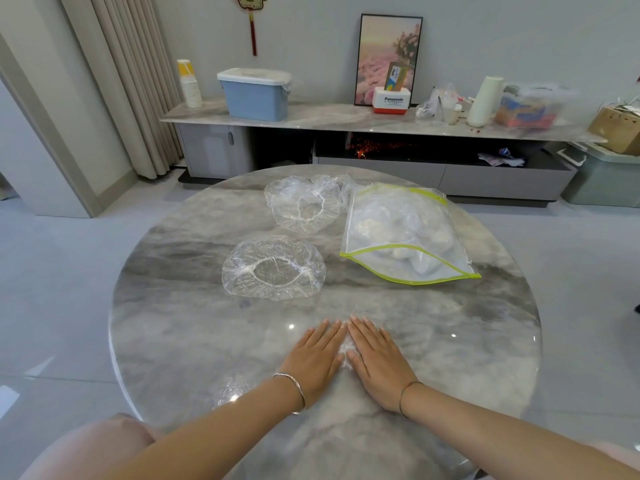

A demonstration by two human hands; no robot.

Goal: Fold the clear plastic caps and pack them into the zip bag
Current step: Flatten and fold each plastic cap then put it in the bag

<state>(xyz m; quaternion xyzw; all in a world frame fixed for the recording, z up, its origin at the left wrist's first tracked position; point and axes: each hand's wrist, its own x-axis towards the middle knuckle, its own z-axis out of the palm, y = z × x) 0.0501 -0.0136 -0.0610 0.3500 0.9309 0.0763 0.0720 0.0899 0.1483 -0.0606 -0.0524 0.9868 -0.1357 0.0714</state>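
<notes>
Clear plastic caps (394, 220) fill the green-edged zip bag (450, 258) on the table (173, 323), a near cap (273, 268) and far cap (303, 204) lie spread beside it, left hand (317, 355) and right hand (377, 355) press flat-fingered on a folded cap (346, 348), and a box (391, 100) behind reads "Panasonic".

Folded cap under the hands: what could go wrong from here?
1. Folded cap barely shows between the flat left hand and right hand; it may spring open when released.
2. The loose cap at the table near edge sits by the left forearm and could be swept off.
3. The zip bag already looks full; contents may spill.
</notes>
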